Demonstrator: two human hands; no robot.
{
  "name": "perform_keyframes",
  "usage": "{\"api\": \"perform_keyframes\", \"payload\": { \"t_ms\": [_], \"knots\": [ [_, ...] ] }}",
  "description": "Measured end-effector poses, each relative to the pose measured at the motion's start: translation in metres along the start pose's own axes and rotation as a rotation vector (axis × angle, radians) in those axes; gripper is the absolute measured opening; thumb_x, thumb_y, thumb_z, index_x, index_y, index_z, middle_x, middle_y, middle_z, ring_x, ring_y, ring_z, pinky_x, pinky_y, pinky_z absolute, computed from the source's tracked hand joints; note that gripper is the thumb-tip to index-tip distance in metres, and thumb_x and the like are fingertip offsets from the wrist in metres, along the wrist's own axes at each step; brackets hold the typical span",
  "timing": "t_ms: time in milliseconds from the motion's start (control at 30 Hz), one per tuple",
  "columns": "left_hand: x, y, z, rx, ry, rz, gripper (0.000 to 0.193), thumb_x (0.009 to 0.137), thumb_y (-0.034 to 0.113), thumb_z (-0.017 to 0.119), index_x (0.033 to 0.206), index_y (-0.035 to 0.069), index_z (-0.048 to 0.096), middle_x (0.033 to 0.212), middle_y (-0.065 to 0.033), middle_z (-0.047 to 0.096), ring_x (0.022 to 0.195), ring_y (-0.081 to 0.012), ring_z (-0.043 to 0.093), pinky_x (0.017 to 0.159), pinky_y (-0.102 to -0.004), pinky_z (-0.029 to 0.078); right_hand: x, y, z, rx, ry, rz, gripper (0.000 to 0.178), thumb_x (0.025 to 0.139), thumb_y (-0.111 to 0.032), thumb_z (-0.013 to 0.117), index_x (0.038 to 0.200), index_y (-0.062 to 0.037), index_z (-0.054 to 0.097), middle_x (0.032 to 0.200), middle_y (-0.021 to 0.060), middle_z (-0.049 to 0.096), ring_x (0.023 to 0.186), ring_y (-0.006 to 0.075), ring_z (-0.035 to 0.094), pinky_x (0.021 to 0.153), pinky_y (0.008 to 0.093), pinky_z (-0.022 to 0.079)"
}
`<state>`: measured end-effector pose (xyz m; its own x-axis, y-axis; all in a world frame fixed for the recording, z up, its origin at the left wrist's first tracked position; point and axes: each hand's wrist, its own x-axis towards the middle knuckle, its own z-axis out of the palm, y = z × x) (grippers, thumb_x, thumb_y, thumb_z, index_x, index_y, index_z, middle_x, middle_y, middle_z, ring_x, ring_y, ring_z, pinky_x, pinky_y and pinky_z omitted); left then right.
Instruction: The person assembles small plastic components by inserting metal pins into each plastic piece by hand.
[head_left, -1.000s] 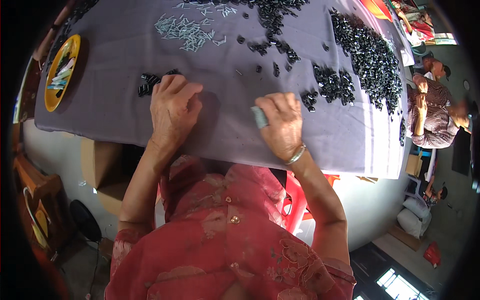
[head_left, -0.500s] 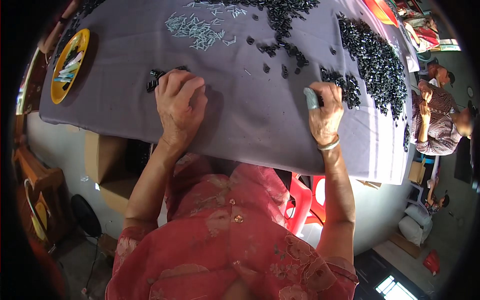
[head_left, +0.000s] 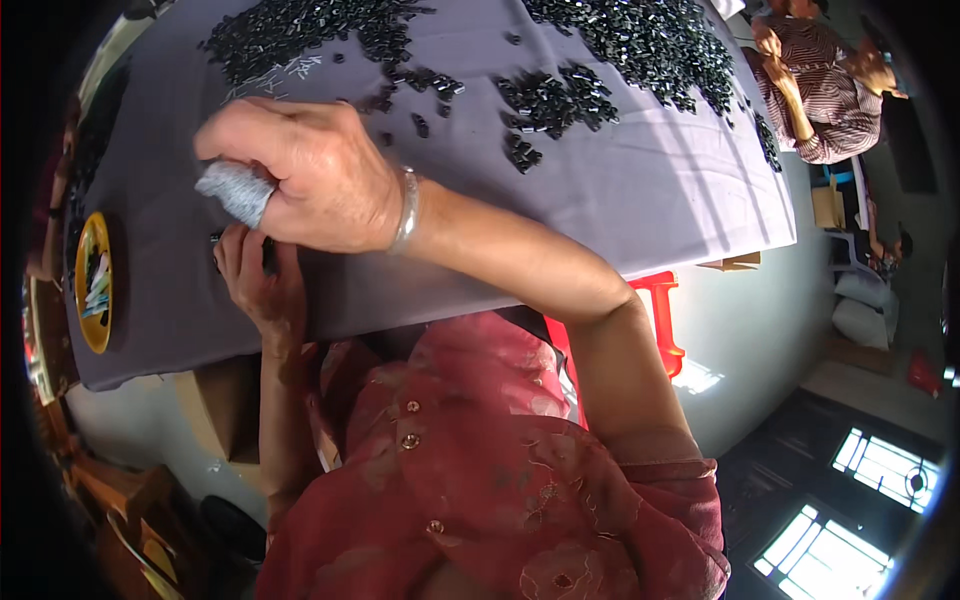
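Note:
My right hand (head_left: 310,175) reaches across to the left, above the table and over my left hand. Its fingers are curled in and a grey wrapping (head_left: 237,192) covers the thumb; whatever it may hold is hidden. Lower down, my left hand (head_left: 262,285) rests on the grey tablecloth (head_left: 430,265) with bent fingers. Dark bits show at its fingertips, too covered to make out. Beyond my right hand lie some thin pale pins (head_left: 292,72), partly hidden by it. Small black pieces (head_left: 558,98) lie in loose clusters farther right.
Large heaps of black pieces (head_left: 650,45) cover the far right of the table, with another heap (head_left: 310,35) at the far middle. A yellow dish (head_left: 97,325) with pale items stands at the left edge. A red stool (head_left: 660,320) is under the table's near edge. Another person (head_left: 825,90) sits at right.
My right hand has left the black pieces at the right and swung across to the left, over my left hand. The view has shifted, so the heaps now appear farther left.

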<state>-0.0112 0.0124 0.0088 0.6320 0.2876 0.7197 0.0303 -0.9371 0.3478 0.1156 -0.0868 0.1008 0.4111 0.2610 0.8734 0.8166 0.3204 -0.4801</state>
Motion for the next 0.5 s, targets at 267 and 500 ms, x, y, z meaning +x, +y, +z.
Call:
{"api": "perform_keyframes", "payload": {
  "t_ms": [267,500],
  "knots": [
    [0.035,0.04,-0.044,-0.21,0.182,0.088,0.027,0.078,-0.014,0.063,0.104,-0.006,0.06,0.101,-0.0169,0.061,0.097,-0.0302,0.058,0.084,-0.0399,0.049,0.038,-0.051,-0.084,0.045,0.001,-0.07,0.024,0.081,-0.023,0.073,0.091,-0.0058,0.061,0.066,-0.0018,0.059,0.05,0.0067,0.056,0.047,0.0232,0.045],
    [0.058,0.053,-0.131,0.156,0.274,0.226,0.02,0.094,0.008,0.052,0.106,-0.006,0.058,0.104,-0.0195,0.06,0.096,-0.0306,0.06,0.087,-0.0411,0.049,0.053,-0.129,-0.194,-0.201,-0.049,-0.214,0.039,0.085,-0.019,0.067,0.115,-0.0007,0.049,0.097,0.0057,0.054,0.075,0.0133,0.055,0.059,0.0227,0.044]
  ]
}}
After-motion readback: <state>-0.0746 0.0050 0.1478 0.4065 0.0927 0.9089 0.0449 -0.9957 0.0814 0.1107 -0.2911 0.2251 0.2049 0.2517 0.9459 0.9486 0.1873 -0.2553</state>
